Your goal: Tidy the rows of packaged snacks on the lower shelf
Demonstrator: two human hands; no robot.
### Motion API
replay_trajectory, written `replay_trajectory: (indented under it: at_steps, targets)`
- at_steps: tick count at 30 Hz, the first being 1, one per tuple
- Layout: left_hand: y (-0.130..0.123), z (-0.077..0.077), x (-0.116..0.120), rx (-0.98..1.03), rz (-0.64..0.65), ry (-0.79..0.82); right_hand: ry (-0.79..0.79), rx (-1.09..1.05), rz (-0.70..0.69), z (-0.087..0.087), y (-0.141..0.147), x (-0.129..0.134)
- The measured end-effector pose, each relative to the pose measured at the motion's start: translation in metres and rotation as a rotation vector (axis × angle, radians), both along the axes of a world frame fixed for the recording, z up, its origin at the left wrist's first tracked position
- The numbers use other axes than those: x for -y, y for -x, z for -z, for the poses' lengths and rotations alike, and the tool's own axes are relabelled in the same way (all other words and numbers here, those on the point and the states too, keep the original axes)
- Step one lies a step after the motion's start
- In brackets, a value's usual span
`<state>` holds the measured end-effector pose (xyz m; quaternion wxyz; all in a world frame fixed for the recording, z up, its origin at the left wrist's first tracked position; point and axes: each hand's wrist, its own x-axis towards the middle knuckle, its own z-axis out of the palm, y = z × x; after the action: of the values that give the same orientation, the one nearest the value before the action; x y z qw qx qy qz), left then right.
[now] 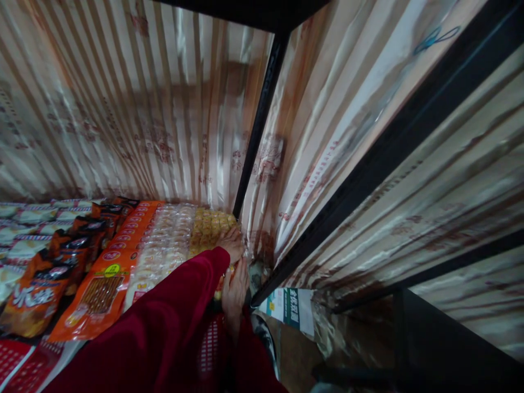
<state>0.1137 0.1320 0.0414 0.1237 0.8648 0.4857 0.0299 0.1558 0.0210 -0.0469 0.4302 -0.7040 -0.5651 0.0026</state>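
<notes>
My left hand reaches in a dark red sleeve across the packs. Its fingers lie stretched out on the far end of a row of clear packs of yellow-brown snacks. Just below it, my right hand is held with fingers extended along the right edge of this row, beside a dark post. A small patch of yellow and red packaging shows between the hands, partly hidden by them. To the left runs a row of clear packs with pale pieces, partly covered by my left sleeve.
Orange bags of stick snacks and black-and-orange bags stand in rows at left. A black metal post and a slanting black beam frame the corner. Shiny printed film covers the walls. A printed carton sits below right.
</notes>
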Motion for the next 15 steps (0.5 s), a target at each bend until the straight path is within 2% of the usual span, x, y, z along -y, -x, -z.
replay_trajectory:
  at_steps: [6, 15]
  targets:
    - [-0.006, 0.009, -0.014, -0.016, -0.018, -0.003, -0.011, 0.072, 0.013, 0.003, 0.002, 0.000]
    - [-0.002, 0.016, -0.012, -0.002, -0.011, -0.038, -0.025, 0.138, 0.025, 0.013, -0.002, -0.004]
